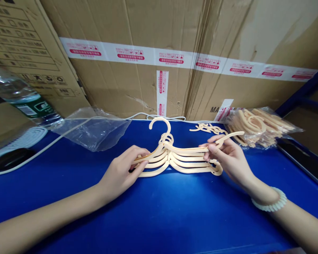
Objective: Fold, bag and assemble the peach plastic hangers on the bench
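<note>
A cream plastic clothes hanger (187,150) is held between both hands, its hook pointing away from me. My left hand (125,169) is closed around its left arm, thumb toward me. At the other end, my right hand (226,153) pinches the right arm, where a small curved piece (229,135) sticks out past the fingers. Whether that piece is joined to the hanger I cannot tell. Just below, a stack of similar hangers (156,173) lies on the blue table (159,215), partly covered by the held one and my fingers.
Small cream pieces (206,128) lie behind my right hand, beside a clear bag of hanger parts (259,125). A dark phone-like slab (304,162) is at right. On the left are a crumpled plastic bag (95,128), a water bottle (29,98) and a white cable (60,139). Cardboard boxes (127,88) stand behind.
</note>
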`<state>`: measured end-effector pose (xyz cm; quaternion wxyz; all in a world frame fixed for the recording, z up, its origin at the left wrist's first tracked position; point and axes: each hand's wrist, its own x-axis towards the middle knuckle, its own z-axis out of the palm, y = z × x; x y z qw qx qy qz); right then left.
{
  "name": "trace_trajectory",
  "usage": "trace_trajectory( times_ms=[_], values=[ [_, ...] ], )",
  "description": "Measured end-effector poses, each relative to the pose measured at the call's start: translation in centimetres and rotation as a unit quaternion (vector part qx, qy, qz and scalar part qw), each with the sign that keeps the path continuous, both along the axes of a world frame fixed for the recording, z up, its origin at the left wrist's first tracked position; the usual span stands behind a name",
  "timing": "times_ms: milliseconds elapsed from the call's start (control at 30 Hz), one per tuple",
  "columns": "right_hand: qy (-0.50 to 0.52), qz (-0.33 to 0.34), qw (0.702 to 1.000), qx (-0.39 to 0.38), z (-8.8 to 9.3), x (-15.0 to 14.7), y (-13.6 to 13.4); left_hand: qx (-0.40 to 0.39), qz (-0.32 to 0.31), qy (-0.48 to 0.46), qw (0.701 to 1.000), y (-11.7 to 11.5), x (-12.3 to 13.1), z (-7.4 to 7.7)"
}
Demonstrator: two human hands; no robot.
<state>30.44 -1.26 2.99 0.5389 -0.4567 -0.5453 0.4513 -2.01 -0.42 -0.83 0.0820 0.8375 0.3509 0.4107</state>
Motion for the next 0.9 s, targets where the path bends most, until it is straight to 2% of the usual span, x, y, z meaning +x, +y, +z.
trace_trajectory(
  times_ms=[133, 233, 333, 400, 467, 600, 733, 900],
  values=[
    [0.005, -0.019, 1.0, 0.019, 1.4, 1.5, 0.7, 0.007, 0.01, 0.017, 1.0, 0.4, -0.6, 0.2],
    [0.013, -0.016, 0.999, 0.034, 2.5, 3.8, 1.4, 0.05, 0.022, 0.033, 0.998, 0.8, -1.3, 0.4],
    [-0.081, 0.027, 0.996, 0.039, 3.8, 6.4, 2.0, 0.109, -0.004, 0.074, 0.991, 1.0, -2.0, 0.9],
    [-0.214, 0.106, 0.971, 0.019, 4.5, 7.8, 2.2, 0.144, -0.037, 0.114, 0.982, 0.8, -2.3, 1.3],
    [-0.321, 0.191, 0.928, 0.0, 5.0, 8.7, 2.4, 0.159, -0.082, 0.153, 0.972, 0.4, -2.4, 1.7],
    [-0.422, 0.286, 0.859, -0.043, 4.9, 9.2, 2.6, 0.143, -0.177, 0.226, 0.947, -0.6, -2.2, 2.0],
    [-0.483, 0.315, 0.814, -0.079, 4.1, 9.1, 2.5, 0.125, -0.202, 0.274, 0.932, -1.1, -1.9, 1.8],
    [-0.501, 0.291, 0.811, -0.088, 3.9, 8.7, 2.2, 0.146, -0.201, 0.289, 0.925, -0.9, -1.9, 1.8]
  ],
)
